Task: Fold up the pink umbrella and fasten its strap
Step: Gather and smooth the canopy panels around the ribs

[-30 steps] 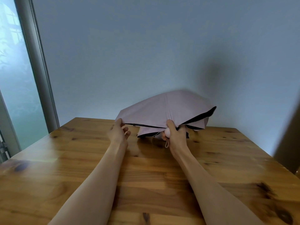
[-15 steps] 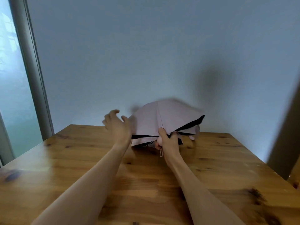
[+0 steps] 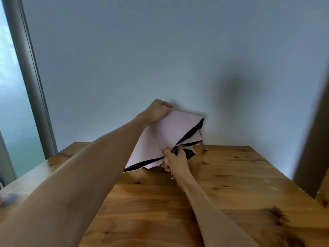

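So, quick rundown of where this could go sideways:

Umbrella (image 3: 170, 132): held up over the far end of the table (image 3: 231, 184), canopy collapsed but loose and baggy, black lining showing along the edges.

Right hand (image 3: 175, 162): curled tight round the handle end and the bunched cloth there, a small loop (image 3: 172, 176) dangling under the fist.

Left hand (image 3: 157, 110): up on the top of the canopy, fingers curled over the fabric. Can't tell how much cloth it really has.

Strap: probably that thin pink tab (image 3: 202, 146) hanging off the far side, tip near the table, but it's too small to be sure. Not fastened.

Risk 1: panels get twisted unevenly, then the bundle's too fat for the strap to reach round.

Risk 2: strap gets rolled under the folds and has to be dug out.

Risk 3: a rib tip catches the cloth if the left hand squeezes hard.

Risk 4: letting go to grab the strap lets the whole thing puff open.
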`<state>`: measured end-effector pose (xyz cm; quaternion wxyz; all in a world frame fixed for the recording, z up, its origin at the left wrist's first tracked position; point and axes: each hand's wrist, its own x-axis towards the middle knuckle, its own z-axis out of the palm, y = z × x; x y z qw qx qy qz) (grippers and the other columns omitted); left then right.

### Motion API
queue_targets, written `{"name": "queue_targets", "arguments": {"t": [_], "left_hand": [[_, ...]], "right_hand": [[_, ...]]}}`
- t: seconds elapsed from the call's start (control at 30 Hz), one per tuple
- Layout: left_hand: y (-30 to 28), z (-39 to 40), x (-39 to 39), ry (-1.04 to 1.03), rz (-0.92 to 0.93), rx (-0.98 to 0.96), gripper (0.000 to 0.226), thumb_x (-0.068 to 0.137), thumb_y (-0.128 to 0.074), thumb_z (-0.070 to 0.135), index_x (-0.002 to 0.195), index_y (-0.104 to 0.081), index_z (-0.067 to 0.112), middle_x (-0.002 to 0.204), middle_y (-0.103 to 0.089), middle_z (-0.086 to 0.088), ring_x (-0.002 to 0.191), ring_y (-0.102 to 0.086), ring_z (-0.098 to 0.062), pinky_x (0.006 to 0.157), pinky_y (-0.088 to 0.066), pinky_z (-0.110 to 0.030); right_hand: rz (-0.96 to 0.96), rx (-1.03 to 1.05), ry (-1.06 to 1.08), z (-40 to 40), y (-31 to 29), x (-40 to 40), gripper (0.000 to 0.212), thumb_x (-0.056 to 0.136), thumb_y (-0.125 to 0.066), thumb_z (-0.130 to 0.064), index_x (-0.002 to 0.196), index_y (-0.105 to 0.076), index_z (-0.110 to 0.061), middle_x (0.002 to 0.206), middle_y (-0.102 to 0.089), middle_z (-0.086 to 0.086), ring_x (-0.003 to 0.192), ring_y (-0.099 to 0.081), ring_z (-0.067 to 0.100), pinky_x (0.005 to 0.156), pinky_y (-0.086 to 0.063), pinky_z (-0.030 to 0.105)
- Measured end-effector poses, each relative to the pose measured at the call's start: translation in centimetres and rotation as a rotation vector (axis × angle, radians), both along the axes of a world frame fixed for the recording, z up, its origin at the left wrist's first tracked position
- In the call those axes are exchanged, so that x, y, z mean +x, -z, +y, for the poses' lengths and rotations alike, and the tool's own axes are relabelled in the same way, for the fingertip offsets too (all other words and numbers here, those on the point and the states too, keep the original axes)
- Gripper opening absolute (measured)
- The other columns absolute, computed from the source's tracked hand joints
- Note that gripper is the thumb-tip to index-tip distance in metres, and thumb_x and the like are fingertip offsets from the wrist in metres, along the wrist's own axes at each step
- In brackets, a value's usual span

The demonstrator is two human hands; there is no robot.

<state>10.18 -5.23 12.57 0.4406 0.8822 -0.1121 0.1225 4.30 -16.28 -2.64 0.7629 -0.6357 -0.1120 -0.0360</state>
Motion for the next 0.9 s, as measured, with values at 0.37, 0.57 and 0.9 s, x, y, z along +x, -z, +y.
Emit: {"name": "queue_targets", "arguments": {"t": [0.37,0.57,0.9], "left_hand": [[-1.3,2.8,-2.6,0.114,0.079,-0.207,0.024,0.058,-0.059,0.010,0.079,-0.061,-0.004,0.080,-0.056,-0.009,0.078,-0.052,-0.022,0.070,-0.040,-0.031],[1.0,7.3,-4.0,0.023,0.051,-0.282,0.028,0.085,-0.047,0.002,0.081,-0.071,0.016,0.092,-0.068,0.001,0.091,-0.062,-0.016,0.083,-0.048,-0.036],[6.0,12.8,-4.0,-0.061,0.401,-0.583,0.079,0.080,-0.056,0.077,0.118,-0.068,0.008,0.121,-0.066,-0.016,0.114,-0.064,-0.033,0.094,-0.055,-0.050]], "right_hand": [[0.044,-0.063,0.001,-0.5,0.4,0.5,0.020,0.097,-0.057,-0.023,0.109,-0.047,-0.011,0.062,-0.054,0.010,0.045,-0.048,0.017,0.040,-0.038,0.027],[0.025,0.037,-0.098,-0.8,0.7,0.9,0.035,0.099,-0.057,-0.034,0.122,-0.057,-0.007,0.059,-0.055,0.002,0.052,-0.051,0.016,0.050,-0.041,0.034],[0.094,-0.043,0.007,-0.1,-0.8,0.5,0.046,0.106,-0.029,-0.045,0.090,-0.049,-0.007,0.058,-0.046,0.007,0.046,-0.041,0.017,0.043,-0.028,0.030]]}}
